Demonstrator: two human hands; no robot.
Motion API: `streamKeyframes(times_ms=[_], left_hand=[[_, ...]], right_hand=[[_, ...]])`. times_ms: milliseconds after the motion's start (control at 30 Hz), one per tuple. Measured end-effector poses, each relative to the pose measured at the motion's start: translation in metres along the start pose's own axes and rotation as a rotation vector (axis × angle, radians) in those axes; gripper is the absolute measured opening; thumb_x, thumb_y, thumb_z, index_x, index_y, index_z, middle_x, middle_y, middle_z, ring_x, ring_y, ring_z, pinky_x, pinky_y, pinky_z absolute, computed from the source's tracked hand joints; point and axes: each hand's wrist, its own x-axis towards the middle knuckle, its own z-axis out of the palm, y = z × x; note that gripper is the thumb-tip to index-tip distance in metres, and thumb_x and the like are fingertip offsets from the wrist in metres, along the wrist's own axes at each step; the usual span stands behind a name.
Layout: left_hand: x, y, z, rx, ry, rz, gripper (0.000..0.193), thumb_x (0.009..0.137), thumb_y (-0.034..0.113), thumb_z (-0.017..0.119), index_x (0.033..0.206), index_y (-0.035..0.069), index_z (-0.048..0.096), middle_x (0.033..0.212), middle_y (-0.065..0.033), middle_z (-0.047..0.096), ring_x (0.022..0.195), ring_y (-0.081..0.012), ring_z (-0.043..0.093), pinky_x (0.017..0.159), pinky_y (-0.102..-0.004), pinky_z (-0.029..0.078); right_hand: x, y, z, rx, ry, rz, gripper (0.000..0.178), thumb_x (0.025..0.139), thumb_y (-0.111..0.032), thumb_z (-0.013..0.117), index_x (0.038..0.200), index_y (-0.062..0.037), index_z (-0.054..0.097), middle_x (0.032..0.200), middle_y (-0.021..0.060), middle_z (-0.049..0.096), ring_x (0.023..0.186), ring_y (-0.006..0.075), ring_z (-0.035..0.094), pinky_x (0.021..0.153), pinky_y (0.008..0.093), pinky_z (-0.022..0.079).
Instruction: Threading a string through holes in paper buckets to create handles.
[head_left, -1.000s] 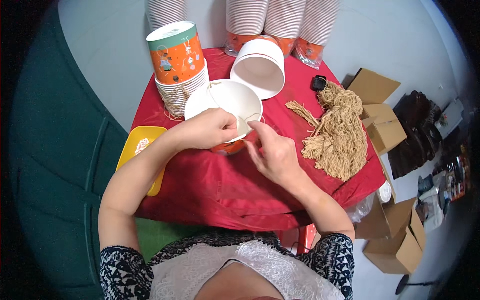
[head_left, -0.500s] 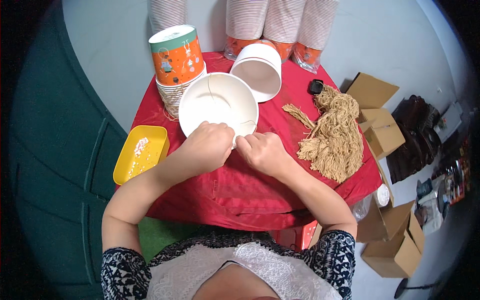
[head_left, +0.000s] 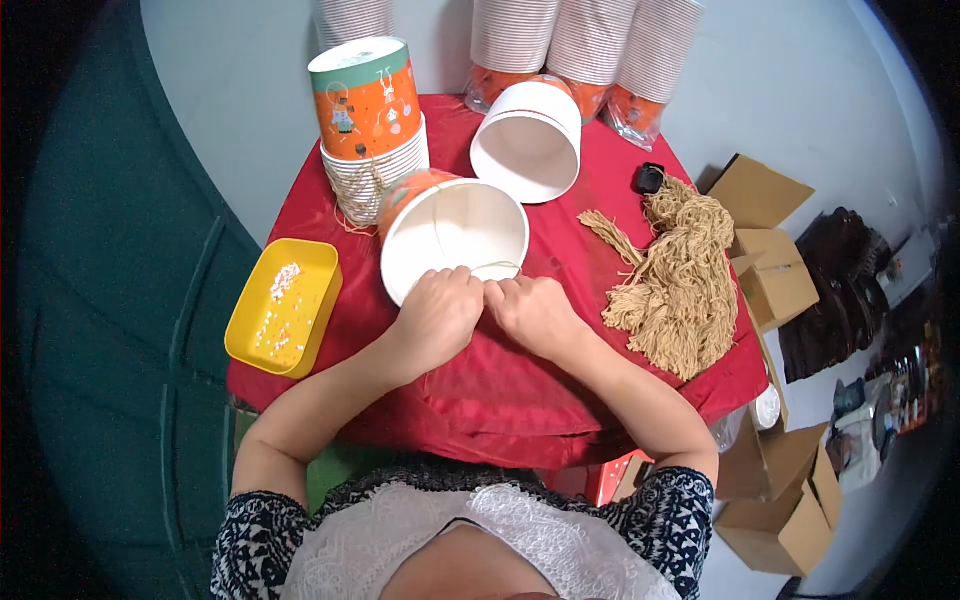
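A paper bucket [head_left: 455,235], white inside and orange-printed outside, lies tilted on the table with its mouth toward me. A thin tan cord [head_left: 497,264] loops inside it near the rim. My left hand [head_left: 441,315] and my right hand [head_left: 532,312] are closed at the near rim, fingertips almost touching. They pinch the cord there; its ends are hidden by my fingers. Behind, on the left, an orange and green bucket [head_left: 368,105] stands upside down on a nested stack, with cords [head_left: 357,190] hanging from the stack. Another white bucket [head_left: 527,150] lies on its side.
On the left sits a yellow tray [head_left: 325,300] with small white pieces [head_left: 285,280]. A bundle of tan cords [head_left: 685,280] lies on the right of the red tablecloth [head_left: 560,400]. Tall bucket stacks [head_left: 590,40] line the back. Cardboard boxes [head_left: 790,510] stand on the floor at right.
The bucket has tipped and turned, showing more of its orange side, with its mouth slightly further right and lower. Both hands stay closed at its near rim, a little lower in view.
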Motion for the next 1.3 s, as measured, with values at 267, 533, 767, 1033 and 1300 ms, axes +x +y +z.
streamKeyframes(times_ms=[267,533,767,1033,1300], left_hand=[[-0.006,-0.009,0.027,-0.311,-0.086,-0.196,0.009,0.079,0.003,0.062,0.076,-0.004,0.058,0.082,-0.0219,0.059,0.079,-0.0384,0.062,0.071,-0.0443,0.051],[0.0,-0.01,0.039,-0.626,-0.036,-0.34,0.016,0.081,0.005,0.064,0.071,-0.003,0.055,0.072,-0.0158,0.056,0.069,-0.0265,0.061,0.062,-0.0367,0.047],[0.001,-0.014,0.056,-0.664,-0.015,-0.448,0.018,0.083,0.009,0.065,0.071,-0.002,0.057,0.062,-0.0136,0.059,0.055,-0.0191,0.055,0.053,-0.0356,0.044],[0.007,-0.012,0.051,-0.591,-0.083,-0.516,0.019,0.085,0.013,0.066,0.075,-0.004,0.065,0.067,-0.0183,0.065,0.059,-0.0217,0.062,0.057,-0.0376,0.048],[0.002,-0.014,0.051,-0.722,-0.076,-0.469,0.012,0.085,0.008,0.068,0.079,-0.003,0.068,0.075,-0.0136,0.069,0.067,-0.0188,0.065,0.065,-0.032,0.052]], right_hand=[[-0.008,0.0,-0.004,0.082,-0.172,0.106,0.004,0.081,-0.008,0.057,0.082,-0.0051,0.055,0.069,0.0096,0.065,0.06,0.0252,0.067,0.049,0.0367,0.052],[-0.011,0.0,0.004,0.095,-0.143,0.116,0.006,0.081,-0.009,0.058,0.085,-0.0041,0.056,0.063,0.0103,0.064,0.054,0.0239,0.066,0.046,0.0359,0.051],[-0.012,0.001,0.004,0.125,-0.127,0.115,0.006,0.081,-0.007,0.057,0.085,-0.0034,0.056,0.065,0.0114,0.065,0.055,0.0253,0.066,0.046,0.0367,0.051],[-0.013,0.003,-0.013,0.229,-0.167,0.149,0.011,0.081,-0.006,0.058,0.091,-0.0025,0.057,0.068,0.0147,0.065,0.057,0.0306,0.066,0.049,0.0408,0.052],[-0.02,0.001,-0.047,0.305,0.021,0.236,0.021,0.08,-0.002,0.065,0.101,-0.0008,0.058,0.071,0.0154,0.063,0.062,0.0319,0.065,0.051,0.0423,0.05]])
